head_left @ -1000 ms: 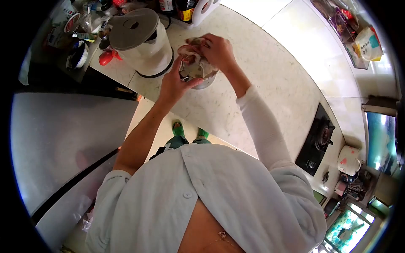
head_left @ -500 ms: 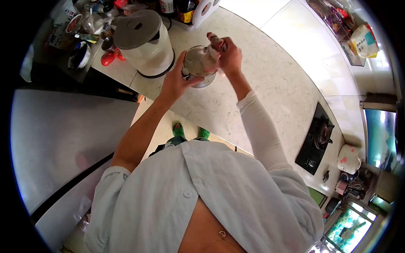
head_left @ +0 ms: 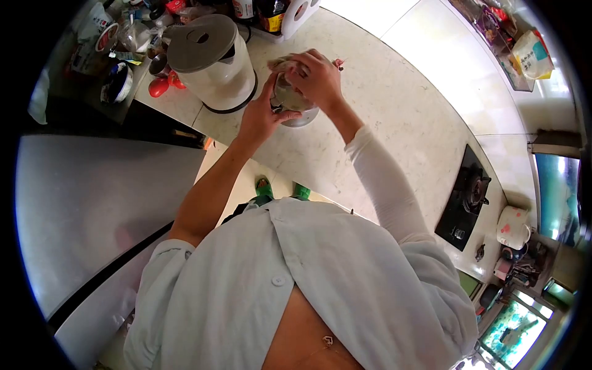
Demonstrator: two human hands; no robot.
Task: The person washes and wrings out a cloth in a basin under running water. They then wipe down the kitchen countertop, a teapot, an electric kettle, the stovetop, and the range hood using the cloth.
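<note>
At the counter my left hand (head_left: 259, 118) grips the near left side of a clear, round glass container (head_left: 288, 96), thumb and fingers curved around its rim. A shiny grey base or disc (head_left: 303, 119) shows just below it. My right hand (head_left: 319, 79) is closed on a crumpled pale cloth (head_left: 281, 63) and presses it against the container's top far side. A reddish end of the cloth sticks out past the knuckles. The fingers and cloth hide part of the container, so its exact kind cannot be told.
Left of my hands stands a white electric kettle (head_left: 213, 65) with a grey lid. Red tomatoes (head_left: 158, 87) and assorted packages lie beyond it. A black gas stove (head_left: 464, 200) sits along the counter (head_left: 394, 117) to the right. The fridge (head_left: 105, 203) is at lower left.
My right hand has moved left across the container's top, bringing the cloth to its far left side. My left hand keeps its grip in nearly the same place.
</note>
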